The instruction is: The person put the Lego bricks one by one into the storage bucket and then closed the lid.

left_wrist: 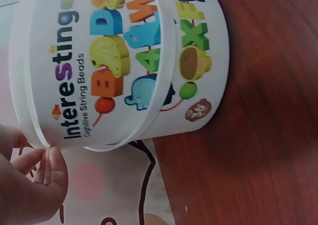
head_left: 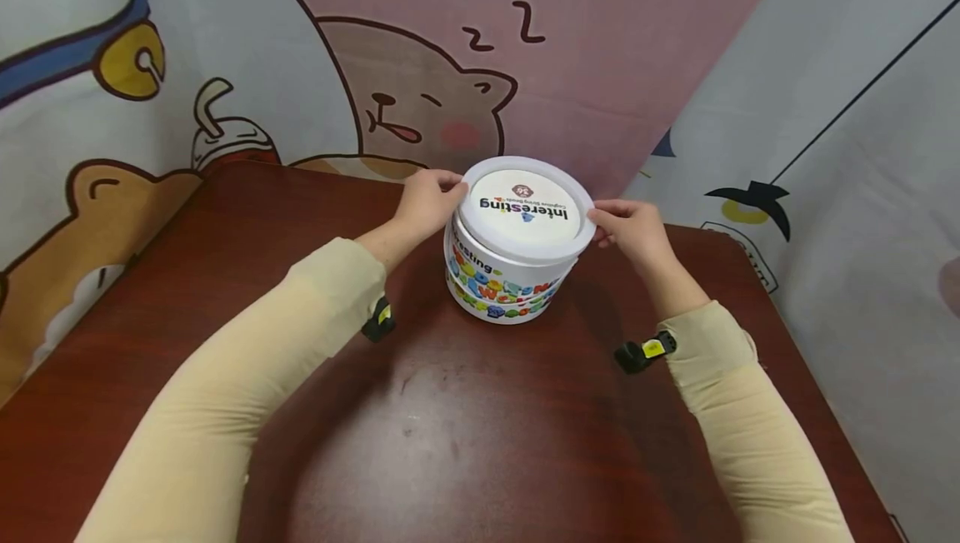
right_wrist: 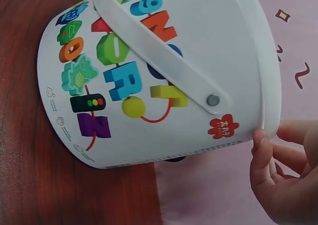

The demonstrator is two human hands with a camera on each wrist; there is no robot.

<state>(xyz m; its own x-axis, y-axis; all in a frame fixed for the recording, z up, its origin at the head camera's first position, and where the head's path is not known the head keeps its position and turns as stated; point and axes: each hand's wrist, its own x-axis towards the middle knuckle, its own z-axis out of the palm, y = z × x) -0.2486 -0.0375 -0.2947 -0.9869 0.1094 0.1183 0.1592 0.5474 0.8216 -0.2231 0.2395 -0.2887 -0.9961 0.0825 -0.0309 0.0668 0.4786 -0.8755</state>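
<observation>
A white bucket printed with colourful letter and animal beads stands upright near the back of the table. Its round white lid, lettered "Interesting", covers the top. On the lid's left edge, my left hand pinches the rim between thumb and fingers. Opposite it, my right hand pinches the right edge the same way. In the right wrist view, a white carrying handle hangs down across the bucket's side from a grey rivet. The bucket's inside is hidden under the lid.
The dark red-brown wooden table reaches toward me, its surface shiny in front of the bucket. A cloth backdrop with cartoon bears hangs right behind the table's back edge. Black wrist cameras sit at both sleeve cuffs.
</observation>
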